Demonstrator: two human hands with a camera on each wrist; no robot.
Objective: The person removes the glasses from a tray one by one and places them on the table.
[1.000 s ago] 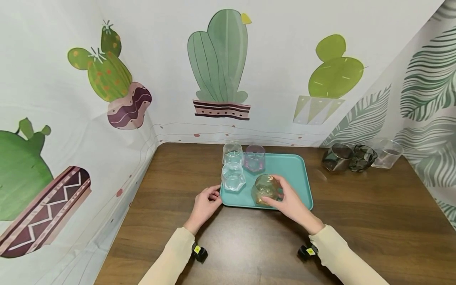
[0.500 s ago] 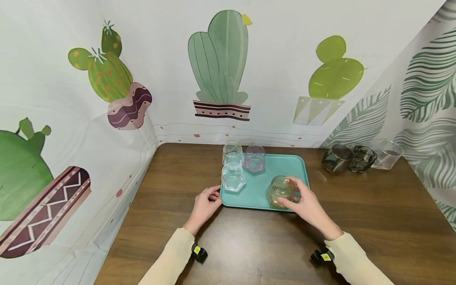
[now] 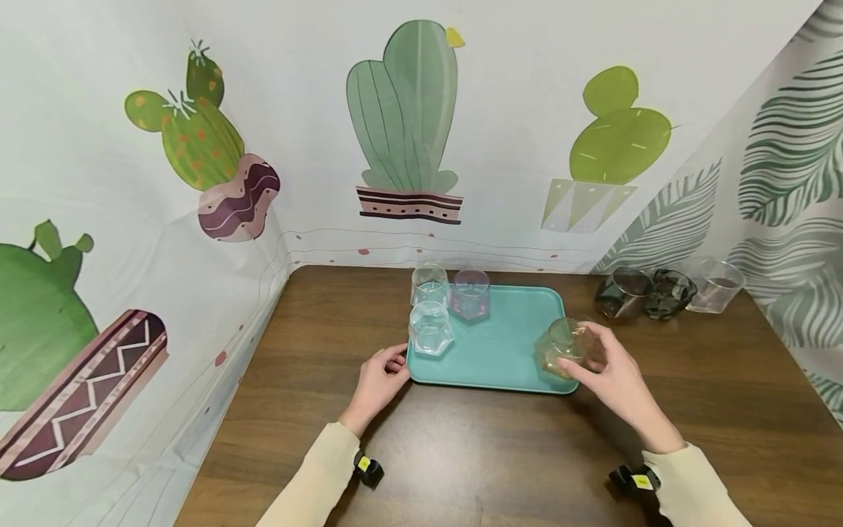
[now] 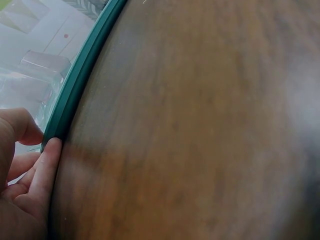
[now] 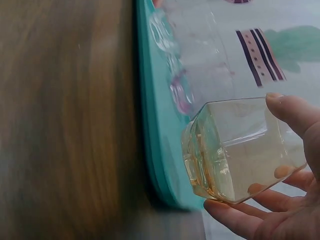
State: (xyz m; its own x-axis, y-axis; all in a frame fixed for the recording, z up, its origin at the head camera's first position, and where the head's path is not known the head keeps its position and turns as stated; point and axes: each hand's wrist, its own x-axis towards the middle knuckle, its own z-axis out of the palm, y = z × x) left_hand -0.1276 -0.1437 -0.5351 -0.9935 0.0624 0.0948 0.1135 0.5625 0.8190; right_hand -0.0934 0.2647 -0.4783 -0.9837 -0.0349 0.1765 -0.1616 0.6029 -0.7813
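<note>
Between thumb (image 5: 292, 114) and fingers (image 5: 237, 220), the right grip (image 3: 609, 369) holds an amber glass (image 3: 561, 348).

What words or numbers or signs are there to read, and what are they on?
No words, brands or numbers can be read.
Left wrist's yellow sticker: faint mark, too small to read.
Right wrist's yellow sticker: faint mark, too small to read.
Amber glass and teal tray: no writing shows.

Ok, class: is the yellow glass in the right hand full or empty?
Empty: in the right-wrist view, the yellow glass has see-through walls and shows no liquid inside.
</note>
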